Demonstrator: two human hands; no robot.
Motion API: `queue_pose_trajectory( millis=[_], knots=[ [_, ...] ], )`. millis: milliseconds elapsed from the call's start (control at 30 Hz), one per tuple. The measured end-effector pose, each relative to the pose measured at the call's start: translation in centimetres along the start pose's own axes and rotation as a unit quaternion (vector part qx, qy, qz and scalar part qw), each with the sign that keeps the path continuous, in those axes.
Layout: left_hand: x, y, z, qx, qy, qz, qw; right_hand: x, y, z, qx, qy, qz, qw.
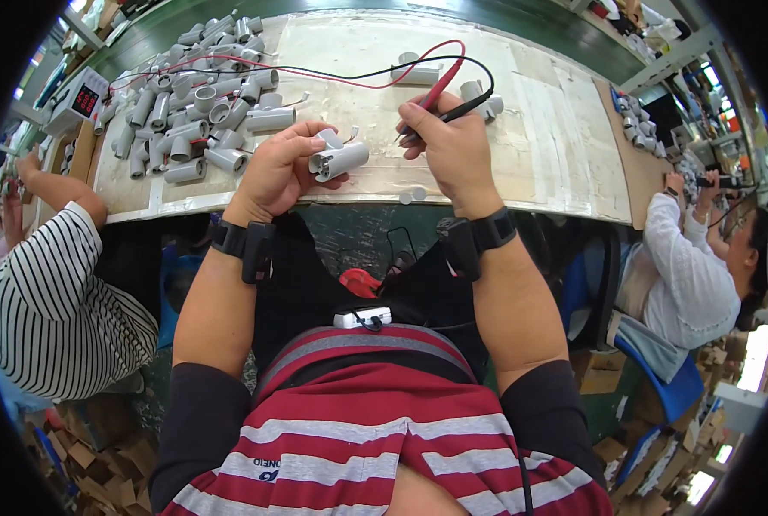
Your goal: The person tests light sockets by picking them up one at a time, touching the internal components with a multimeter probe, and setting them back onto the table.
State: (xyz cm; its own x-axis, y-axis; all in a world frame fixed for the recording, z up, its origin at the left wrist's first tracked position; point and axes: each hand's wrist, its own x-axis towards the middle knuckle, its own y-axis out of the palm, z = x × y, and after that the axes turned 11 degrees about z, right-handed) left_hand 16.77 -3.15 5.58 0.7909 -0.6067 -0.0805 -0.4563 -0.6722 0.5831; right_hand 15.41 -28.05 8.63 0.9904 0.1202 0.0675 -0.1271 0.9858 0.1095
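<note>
My left hand (279, 168) grips a grey plastic cylindrical housing (348, 158) near the table's front edge. Its open end, with metal parts inside, faces left, and a short wire sticks up at the other end. In my right hand (461, 162) are two test probes, a red one (441, 84) and a black one (466, 108), pinched together like chopsticks. Their tips point down and left, apart from the housing. From the probes, a red and a black lead run left across the table.
A heap of similar grey housings (162, 110) covers the table's left part, beside a white meter box with a red display (84, 101). More housings (416, 74) lie beyond my right hand. Small round discs (413, 195) sit at the front edge. Co-workers (689, 267) sit on both sides.
</note>
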Motion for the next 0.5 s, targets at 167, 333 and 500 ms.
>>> queue_pose_trajectory(
  millis=[167, 333, 500],
  knots=[
    [0.4, -0.4, -0.6, 0.078, -0.080, 0.012, 0.994, -0.4, 1.5, -2.4, 0.011, 0.022, 0.004, 1.000],
    [1.1, -0.1, -0.1, 0.097, -0.089, -0.011, 0.991, 0.1, 1.9, -3.7, -0.003, 0.027, 0.017, 0.999],
    [1.3, -0.4, 0.0, 0.093, -0.091, -0.002, 0.991, 0.9, 2.6, -4.1, -0.032, 0.027, 0.021, 0.999]
  ],
)
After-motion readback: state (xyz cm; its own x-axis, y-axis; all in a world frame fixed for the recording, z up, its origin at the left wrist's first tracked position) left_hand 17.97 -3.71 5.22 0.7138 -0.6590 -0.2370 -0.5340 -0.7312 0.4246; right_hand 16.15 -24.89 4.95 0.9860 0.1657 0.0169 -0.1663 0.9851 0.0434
